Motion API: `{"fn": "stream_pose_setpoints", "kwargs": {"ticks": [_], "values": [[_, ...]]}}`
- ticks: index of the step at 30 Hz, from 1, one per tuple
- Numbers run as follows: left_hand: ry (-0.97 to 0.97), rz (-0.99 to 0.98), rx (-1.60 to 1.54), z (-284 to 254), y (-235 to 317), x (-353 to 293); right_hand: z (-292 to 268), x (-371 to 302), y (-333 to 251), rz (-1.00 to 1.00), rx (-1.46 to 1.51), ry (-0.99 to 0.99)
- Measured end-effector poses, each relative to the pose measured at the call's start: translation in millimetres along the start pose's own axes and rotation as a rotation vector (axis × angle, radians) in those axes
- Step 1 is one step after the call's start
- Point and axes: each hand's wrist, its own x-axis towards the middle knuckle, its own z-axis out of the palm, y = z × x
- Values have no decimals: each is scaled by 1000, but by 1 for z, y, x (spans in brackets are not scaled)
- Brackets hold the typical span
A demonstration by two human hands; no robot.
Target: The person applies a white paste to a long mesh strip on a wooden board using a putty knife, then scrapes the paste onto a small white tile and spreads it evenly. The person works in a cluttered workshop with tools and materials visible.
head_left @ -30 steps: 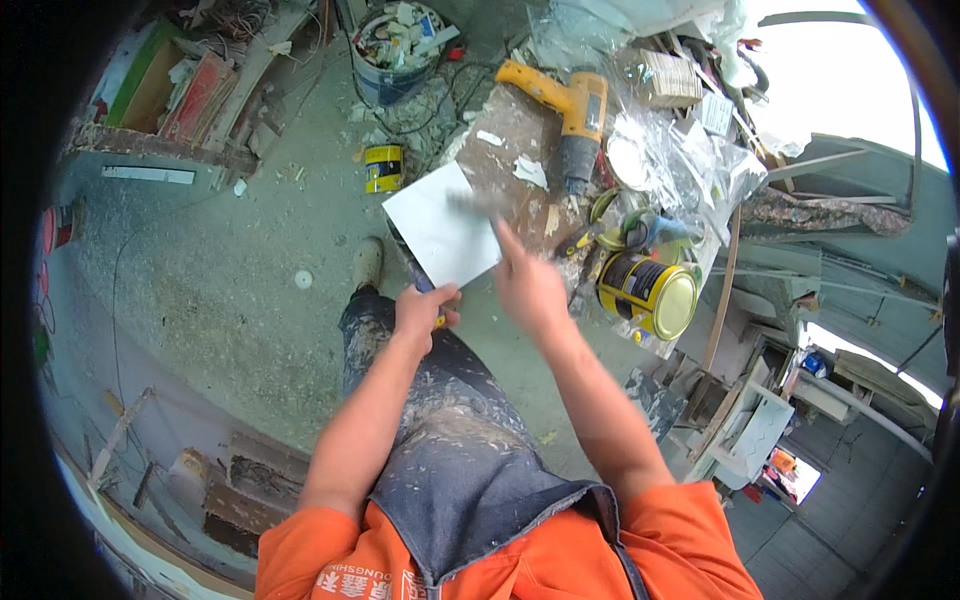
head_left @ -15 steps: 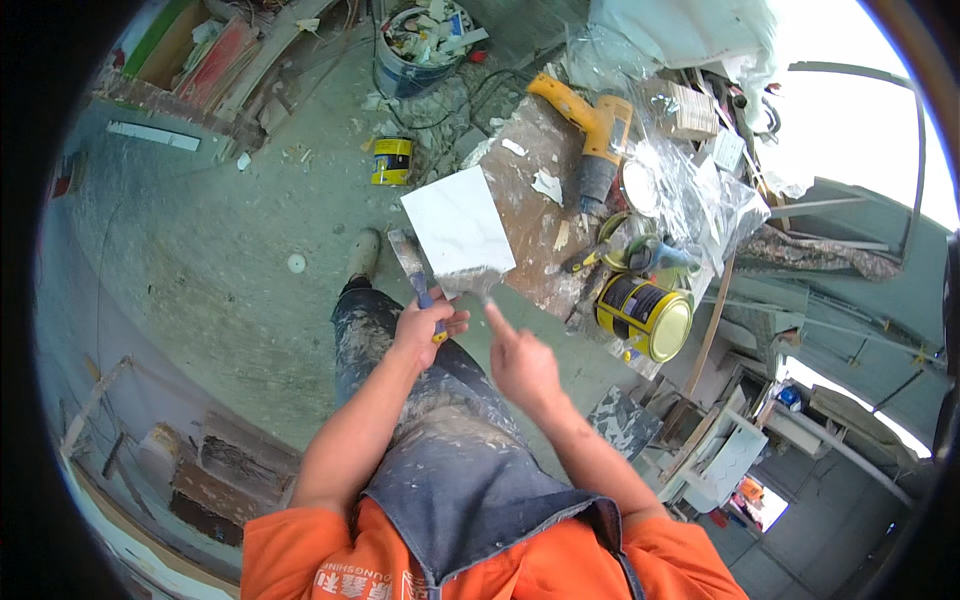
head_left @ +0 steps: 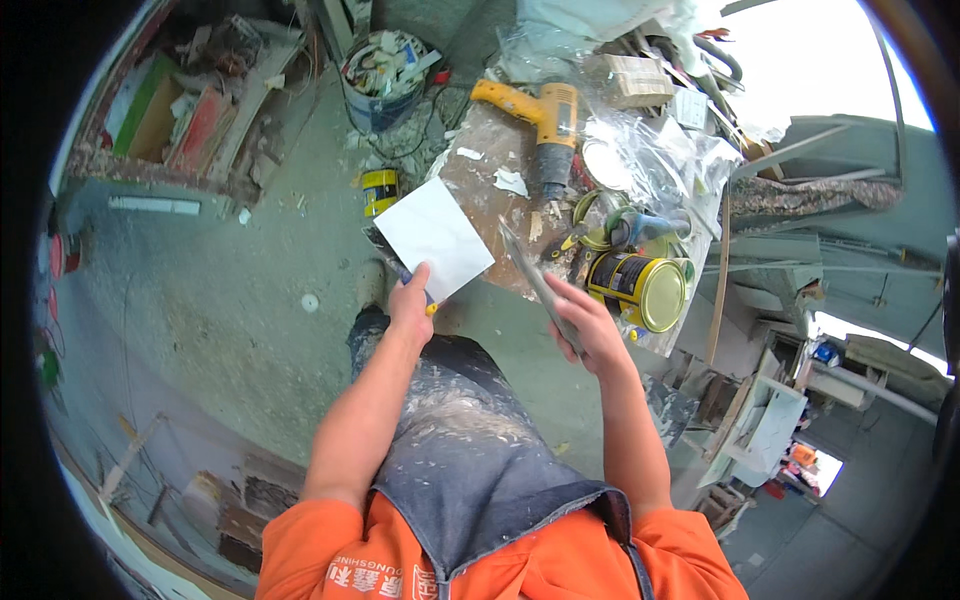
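Note:
My left hand (head_left: pixel 410 305) is closed with its thumb on the near edge of a square white tile (head_left: pixel 436 238). The same hand also grips a putty knife (head_left: pixel 431 306) with a blue and yellow handle, its blade mostly hidden beneath the tile. My right hand (head_left: pixel 592 330) is wrapped round a grey flat scraper (head_left: pixel 538 280), turned nearly edge-on and tilted, its tip toward the table and apart from the tile. Just beyond my right hand lies a yellow and black can (head_left: pixel 637 290) on its side.
A cluttered table (head_left: pixel 487 190) holds a yellow heat gun (head_left: pixel 545 125), a roll of tape (head_left: pixel 590 222), and crumpled clear plastic (head_left: pixel 660 160). A small yellow can (head_left: pixel 380 190) and a bucket of scraps (head_left: pixel 385 95) stand on the floor. Wooden scraps fill a crate (head_left: pixel 190 125) at the far left.
The white tile has turned and shifted left, and my left thumb now presses on it. My right hand has moved right and away from the tile with the scraper.

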Motion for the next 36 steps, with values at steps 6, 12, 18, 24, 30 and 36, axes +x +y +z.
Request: {"fn": "stream_pose_setpoints", "kwargs": {"ticks": [6,12,18,24,30,36], "values": [[104,32,130,-12,35,-25,-57,-67,36,-2,104,-61],[-1,207,378,-17,60,-95,-30,-42,18,-176,-185,-337],[-61,226,479,-9,86,-190,1,0,-36,-418,-48,-218],[73,488,309,-35,106,-197,-12,-23,4,-356,-89,-621],[109,556,439,-55,175,-239,86,15,-31,-353,115,-364],[318,964,311,-108,373,-230,80,3,12,-190,-480,-373]]}}
